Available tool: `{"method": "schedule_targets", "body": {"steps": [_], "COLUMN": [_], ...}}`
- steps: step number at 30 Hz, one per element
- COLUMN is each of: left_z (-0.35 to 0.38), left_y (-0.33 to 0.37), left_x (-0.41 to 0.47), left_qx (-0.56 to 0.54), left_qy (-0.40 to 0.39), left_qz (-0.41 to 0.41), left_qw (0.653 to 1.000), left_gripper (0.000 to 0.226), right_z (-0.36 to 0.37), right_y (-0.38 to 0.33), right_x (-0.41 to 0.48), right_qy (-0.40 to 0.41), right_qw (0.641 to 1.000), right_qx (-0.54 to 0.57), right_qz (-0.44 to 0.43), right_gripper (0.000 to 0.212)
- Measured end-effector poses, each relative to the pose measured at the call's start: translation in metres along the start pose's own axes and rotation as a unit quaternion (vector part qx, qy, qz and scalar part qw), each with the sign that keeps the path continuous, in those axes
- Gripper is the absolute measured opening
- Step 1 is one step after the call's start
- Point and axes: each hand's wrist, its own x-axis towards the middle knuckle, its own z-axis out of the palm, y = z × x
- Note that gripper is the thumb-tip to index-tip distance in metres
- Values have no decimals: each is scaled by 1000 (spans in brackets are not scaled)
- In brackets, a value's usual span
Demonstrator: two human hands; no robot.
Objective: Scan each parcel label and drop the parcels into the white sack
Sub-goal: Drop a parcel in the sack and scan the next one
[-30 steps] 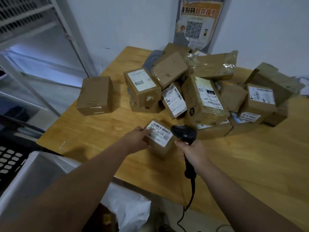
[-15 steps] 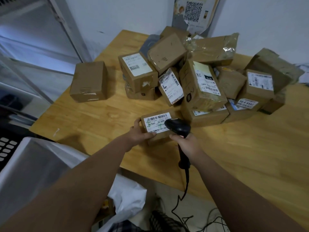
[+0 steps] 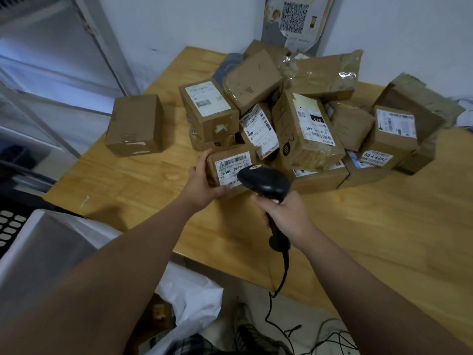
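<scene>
Left hand [image 3: 202, 185] grips the small parcel [image 3: 230, 163] label-up so the scanner [image 3: 263, 181], clasped in the right hand [image 3: 286, 216], can read it; white sack [image 3: 189, 295] sits below the desk's [image 3: 384, 226] near edge.

place: parcel sorting room | signs: labelled boxes [image 3: 294, 119] heaped on wooden table [image 3: 384, 226] | scanner [image 3: 263, 179] | QR poster [image 3: 297, 16] | white sack [image 3: 194, 298]

Left forearm [image 3: 115, 265], from 7 o'clock, and right forearm [image 3: 371, 290], from 5 o'clock, are bare to the frame edge, as are left grip [image 3: 202, 185] and right grip [image 3: 286, 213]. Checked dark-and-pale cloth [image 3: 194, 344] shows at 6 o'clock.
</scene>
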Motion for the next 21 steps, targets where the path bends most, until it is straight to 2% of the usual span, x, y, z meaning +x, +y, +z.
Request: {"method": "schedule_targets", "body": {"steps": [3,6,21], "left_z": [-4,-2,-3], "left_y": [-4,5,-1], "left_x": [4,1,8], "left_qx": [-20,-34,-55], "left_qy": [6,-12,-16], "left_qz": [-12,-2,1], "left_qw": [1000,999,998], "left_gripper": [100,98,97], "right_z": [3,3,4], "right_y": [4,1,-7], "right_x": [1,2,5], "right_qy": [40,41,59], "right_qw": [999,999,998], "right_qx": [13,17,-27], "right_qz": [7,11,23], "right_gripper": [37,42,26]}}
